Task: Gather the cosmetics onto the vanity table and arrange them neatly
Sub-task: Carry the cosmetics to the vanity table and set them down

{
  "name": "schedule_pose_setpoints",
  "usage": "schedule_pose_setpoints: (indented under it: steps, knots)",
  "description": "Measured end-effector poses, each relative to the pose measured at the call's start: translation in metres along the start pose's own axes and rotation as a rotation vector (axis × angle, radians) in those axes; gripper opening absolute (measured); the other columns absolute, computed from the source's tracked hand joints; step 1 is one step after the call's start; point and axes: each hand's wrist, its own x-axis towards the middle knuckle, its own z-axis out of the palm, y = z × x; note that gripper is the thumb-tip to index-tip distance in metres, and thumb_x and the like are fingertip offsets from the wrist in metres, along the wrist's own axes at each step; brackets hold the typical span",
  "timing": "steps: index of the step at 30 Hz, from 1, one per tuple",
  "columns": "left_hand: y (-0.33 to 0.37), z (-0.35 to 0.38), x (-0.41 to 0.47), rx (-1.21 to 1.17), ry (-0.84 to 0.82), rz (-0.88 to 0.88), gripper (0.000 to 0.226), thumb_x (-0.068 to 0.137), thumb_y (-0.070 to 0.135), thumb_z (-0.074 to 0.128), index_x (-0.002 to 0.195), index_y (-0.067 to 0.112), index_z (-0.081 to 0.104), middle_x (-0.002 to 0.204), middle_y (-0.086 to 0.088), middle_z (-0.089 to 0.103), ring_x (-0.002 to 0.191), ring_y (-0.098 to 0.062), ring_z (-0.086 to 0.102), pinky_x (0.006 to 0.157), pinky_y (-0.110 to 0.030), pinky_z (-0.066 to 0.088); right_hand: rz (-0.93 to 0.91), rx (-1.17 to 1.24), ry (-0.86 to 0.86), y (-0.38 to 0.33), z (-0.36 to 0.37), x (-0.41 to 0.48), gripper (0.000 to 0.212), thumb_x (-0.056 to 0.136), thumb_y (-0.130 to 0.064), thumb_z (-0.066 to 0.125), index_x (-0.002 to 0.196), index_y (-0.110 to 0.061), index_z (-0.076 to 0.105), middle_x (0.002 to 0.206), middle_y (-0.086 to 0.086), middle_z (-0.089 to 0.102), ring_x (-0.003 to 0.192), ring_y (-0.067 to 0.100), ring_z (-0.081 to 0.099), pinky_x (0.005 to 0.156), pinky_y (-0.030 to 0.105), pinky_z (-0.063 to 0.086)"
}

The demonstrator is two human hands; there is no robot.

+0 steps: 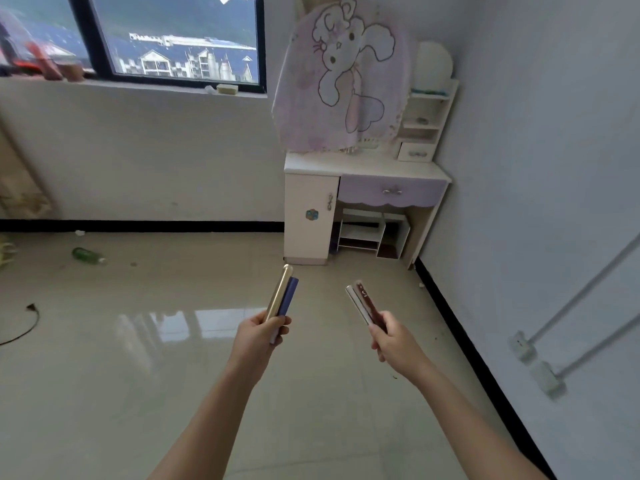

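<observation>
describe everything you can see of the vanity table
The vanity table stands in the room's corner on the tiled floor. It looks like white painted board, with a shut lilac scalloped drawer and a cupboard door with a small sticker. A shelf tower sits on top at the right; a cartoon-printed cloth drapes its back; a stool is tucked beneath.

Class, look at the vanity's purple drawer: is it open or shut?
Shut: the purple drawer sits flush beneath the top of the vanity table, with no gap showing its inside.
</observation>
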Motion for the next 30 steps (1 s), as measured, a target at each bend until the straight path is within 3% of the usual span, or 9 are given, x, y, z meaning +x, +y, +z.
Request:
schedule_pose_setpoints:
  steps: [6, 13, 18, 25, 30]
  knots:
    - [0.005, 0.047, 0.09, 0.016, -0.008, -0.039, 0.014, 0.084, -0.009, 0.049, 0.084, 0.001, 0.059, 0.074, -0.011, 0.058, 0.059, -0.013, 0.047, 0.045, -0.013, 0.04, 0.009, 0.025, 0.01, 0.018, -0.039, 0.088, 0.01, 0.094, -0.015, 0.042, 0.1, -0.011, 0.049, 0.064, 0.001, 0.048, 0.05, 0.013, 0.042, 0.046, 0.019, 0.036]
    - [0.024, 0.123, 0.207, 0.02, 0.012, 0.013, 0.015, 0.086, -0.008, 0.048, 0.081, 0.003, 0.058, 0.073, -0.011, 0.056, 0.058, -0.013, 0.048, 0.044, -0.014, 0.039, -0.018, 0.046, -0.001, 0.034, -0.101, 0.226, 0.011, 0.094, -0.014, 0.042, 0.087, -0.02, 0.046, 0.064, 0.002, 0.048, 0.052, 0.016, 0.042, 0.052, 0.027, 0.038]
    - [0.038, 0.164, 0.27, 0.005, 0.062, 0.014, 0.012, 0.086, -0.007, 0.05, 0.084, 0.002, 0.058, 0.074, -0.011, 0.057, 0.058, -0.014, 0.05, 0.045, -0.015, 0.043, -0.04, 0.041, -0.057, 0.033, -0.13, 0.312, 0.007, 0.094, -0.012, 0.041, 0.094, -0.013, 0.048, 0.066, 0.001, 0.05, 0.053, 0.013, 0.044, 0.05, 0.022, 0.04]
    - [0.042, 0.171, 0.339, 0.033, 0.162, -0.064, 0.015, 0.086, -0.005, 0.051, 0.083, 0.007, 0.059, 0.076, -0.009, 0.059, 0.06, -0.016, 0.049, 0.05, -0.02, 0.041, -0.024, 0.05, -0.144, 0.025, -0.122, 0.405, 0.007, 0.094, -0.011, 0.042, 0.094, -0.013, 0.048, 0.066, 0.001, 0.05, 0.053, 0.01, 0.045, 0.047, 0.017, 0.04]
    - [0.061, 0.152, 0.413, 0.108, 0.209, -0.059, 0.014, 0.085, 0.0, 0.054, 0.079, 0.01, 0.061, 0.079, -0.007, 0.061, 0.064, -0.015, 0.05, 0.058, -0.024, 0.036, -0.014, 0.018, -0.195, 0.0, -0.094, 0.484, 0.015, 0.093, -0.012, 0.042, 0.081, -0.021, 0.046, 0.065, 0.0, 0.05, 0.052, 0.011, 0.046, 0.049, 0.02, 0.04]
